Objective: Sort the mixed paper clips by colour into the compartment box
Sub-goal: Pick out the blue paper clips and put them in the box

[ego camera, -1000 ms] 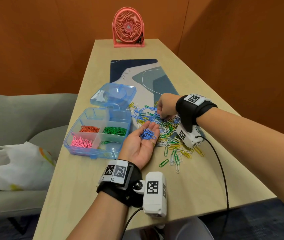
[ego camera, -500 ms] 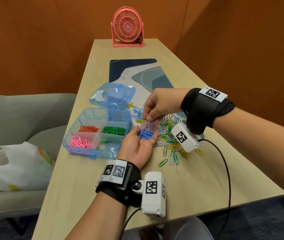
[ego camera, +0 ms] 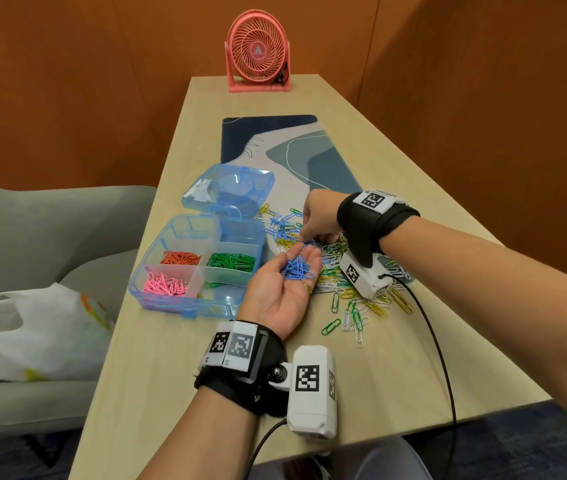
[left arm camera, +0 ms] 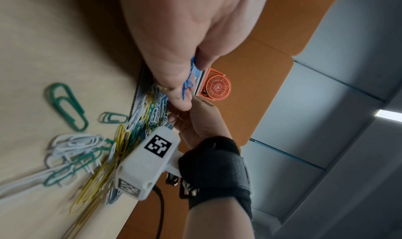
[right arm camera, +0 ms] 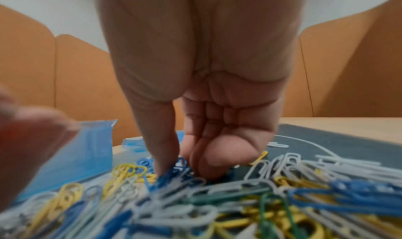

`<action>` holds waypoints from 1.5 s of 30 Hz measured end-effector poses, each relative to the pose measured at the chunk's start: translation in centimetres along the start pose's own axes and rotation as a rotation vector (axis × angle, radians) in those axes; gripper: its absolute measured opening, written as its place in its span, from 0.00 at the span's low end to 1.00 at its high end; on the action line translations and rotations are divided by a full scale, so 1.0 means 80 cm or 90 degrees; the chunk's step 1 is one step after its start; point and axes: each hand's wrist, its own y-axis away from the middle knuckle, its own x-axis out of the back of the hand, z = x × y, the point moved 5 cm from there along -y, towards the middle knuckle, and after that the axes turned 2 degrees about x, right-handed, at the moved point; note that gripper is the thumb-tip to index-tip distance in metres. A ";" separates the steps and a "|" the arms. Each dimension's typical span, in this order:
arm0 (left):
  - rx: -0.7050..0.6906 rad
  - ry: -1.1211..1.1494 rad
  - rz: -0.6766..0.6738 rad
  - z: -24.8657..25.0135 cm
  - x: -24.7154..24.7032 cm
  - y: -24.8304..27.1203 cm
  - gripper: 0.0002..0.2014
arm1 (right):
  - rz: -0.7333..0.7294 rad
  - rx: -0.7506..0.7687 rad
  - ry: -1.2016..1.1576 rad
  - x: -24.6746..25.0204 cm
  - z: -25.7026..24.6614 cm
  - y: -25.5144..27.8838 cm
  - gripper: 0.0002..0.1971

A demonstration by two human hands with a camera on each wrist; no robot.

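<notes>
My left hand (ego camera: 276,287) lies palm up beside the box, fingers relaxed, carrying a small heap of blue paper clips (ego camera: 297,268). Just beyond its fingertips, my right hand (ego camera: 304,237) reaches down into the mixed pile of clips (ego camera: 347,282). Its thumb and forefinger pinch blue clips (right arm camera: 172,172) there. The clear blue compartment box (ego camera: 185,233) stands open at the left. It holds orange clips (ego camera: 181,258), green clips (ego camera: 231,262) and pink clips (ego camera: 164,284) in separate compartments. Its lid (ego camera: 230,192) lies folded back.
The pile spreads over the near end of a blue-grey desk mat (ego camera: 292,157) and onto the wooden table. A pink fan (ego camera: 257,50) stands at the far end. A white plastic bag (ego camera: 29,330) lies on the grey sofa to the left. A black cable (ego camera: 437,341) trails from my right wrist.
My right hand rose from the pile, brought blue clips over my left palm, then went back down into the pile. The left hand stayed put with its blue heap.
</notes>
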 end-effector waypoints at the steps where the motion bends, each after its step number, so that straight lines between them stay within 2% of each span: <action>1: 0.000 0.002 0.001 0.000 0.000 0.000 0.13 | -0.009 -0.001 0.003 0.000 0.000 0.000 0.16; 7: -0.002 0.007 -0.013 0.000 0.000 0.001 0.13 | -0.044 -0.033 -0.114 0.001 0.019 -0.003 0.13; 12: -0.007 -0.001 -0.009 0.000 0.002 -0.002 0.13 | -0.045 -0.011 -0.239 0.017 0.025 0.010 0.02; 16: -0.003 -0.018 -0.001 0.000 0.002 -0.001 0.14 | -0.048 0.037 -0.336 0.037 0.013 0.026 0.07; 20: -0.003 0.025 -0.009 0.000 0.000 0.002 0.17 | -0.130 0.111 -0.378 0.034 -0.020 0.051 0.08; 22: -0.011 0.058 -0.020 0.002 0.000 0.001 0.18 | -0.145 0.125 -0.360 0.029 -0.028 0.056 0.07; 27: -0.002 0.008 0.005 -0.004 0.003 0.009 0.13 | -0.045 0.079 -0.155 0.026 -0.008 0.036 0.08; 31: -0.004 0.002 0.018 -0.005 0.006 0.015 0.13 | -0.092 0.093 0.035 -0.002 -0.001 0.032 0.12; 35: -0.034 0.016 0.026 -0.001 0.008 0.017 0.13 | -0.079 0.115 0.095 -0.008 0.001 0.032 0.08; 39: -0.042 0.026 0.029 0.000 0.006 0.017 0.13 | -0.104 0.119 0.147 -0.008 0.006 0.030 0.04; 43: -0.038 0.027 0.022 0.001 0.005 0.016 0.14 | -0.106 0.103 0.157 -0.005 0.012 0.028 0.12; 45: -0.038 0.026 0.022 0.001 0.006 0.015 0.13 | -0.097 0.092 0.142 -0.003 0.014 0.029 0.12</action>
